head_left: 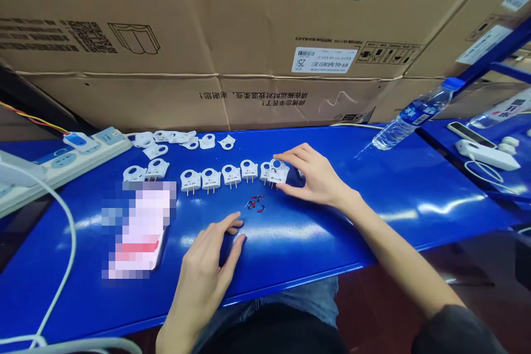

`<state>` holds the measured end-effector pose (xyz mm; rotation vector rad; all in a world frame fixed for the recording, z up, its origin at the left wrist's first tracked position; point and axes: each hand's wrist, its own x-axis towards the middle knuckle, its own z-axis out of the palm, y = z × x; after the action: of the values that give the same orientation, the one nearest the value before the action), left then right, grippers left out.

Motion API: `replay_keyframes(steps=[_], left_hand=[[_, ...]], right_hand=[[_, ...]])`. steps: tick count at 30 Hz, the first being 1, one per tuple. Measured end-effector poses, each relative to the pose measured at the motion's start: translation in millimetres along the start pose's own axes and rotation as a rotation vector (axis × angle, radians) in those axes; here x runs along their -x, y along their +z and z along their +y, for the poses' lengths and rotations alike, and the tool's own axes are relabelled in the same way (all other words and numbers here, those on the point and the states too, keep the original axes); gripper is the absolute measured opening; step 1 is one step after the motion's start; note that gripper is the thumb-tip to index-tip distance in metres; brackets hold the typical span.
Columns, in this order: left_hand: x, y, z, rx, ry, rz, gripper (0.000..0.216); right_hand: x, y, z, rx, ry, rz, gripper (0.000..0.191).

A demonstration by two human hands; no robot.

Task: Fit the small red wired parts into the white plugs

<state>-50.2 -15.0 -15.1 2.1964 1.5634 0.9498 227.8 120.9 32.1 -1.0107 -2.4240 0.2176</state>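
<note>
My right hand (317, 177) pinches a white plug housing (279, 171) with a round hole in its top and metal pins below. It is at the right of a row of similar white plug pieces, such as this plug piece (211, 178), and partly covers its neighbour. Over the blue tabletop (332, 243), my left hand (211, 251) has thumb and fingers apart with nothing between them. Just beyond its fingertips lie several small red and black parts (257, 204), too small to name. A further white piece (301, 173) is mostly hidden behind my right hand.
More white plastic pieces (174, 137) lie along the back. At left are a power strip (70, 160), a white cable (68, 232) and a phone (143, 232) with a blurred screen. A water bottle (415, 116) stands at the right back, before a large cardboard box (232, 44).
</note>
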Motion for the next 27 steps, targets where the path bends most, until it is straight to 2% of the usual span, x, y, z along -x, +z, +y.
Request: replay_keyframes(steps=[5, 12, 16, 19, 24, 27], left_hand=[[-1, 0, 1, -0.008, 0.009, -0.017, 0.039], [0, 0, -4, -0.024, 0.044, -0.04, 0.043], [1, 1, -3, -0.013, 0.042, -0.03, 0.043], [1, 0, -3, -0.014, 0.043, -0.032, 0.044], [-1, -1, -1, -0.009, 0.036, -0.02, 0.043], [-1, -1, 0, -0.001, 0.022, -0.022, 0.043]], right_hand=[[1, -4, 28, 0.094, 0.09, -0.118, 0.057], [4, 4, 36, 0.159, 0.141, -0.2, 0.057], [5, 4, 34, 0.174, 0.153, -0.225, 0.059], [4, 7, 30, 0.167, 0.145, -0.19, 0.066], [2, 25, 13, 0.127, 0.048, -0.14, 0.079], [1, 38, 3, 0.102, 0.018, -0.146, 0.075]])
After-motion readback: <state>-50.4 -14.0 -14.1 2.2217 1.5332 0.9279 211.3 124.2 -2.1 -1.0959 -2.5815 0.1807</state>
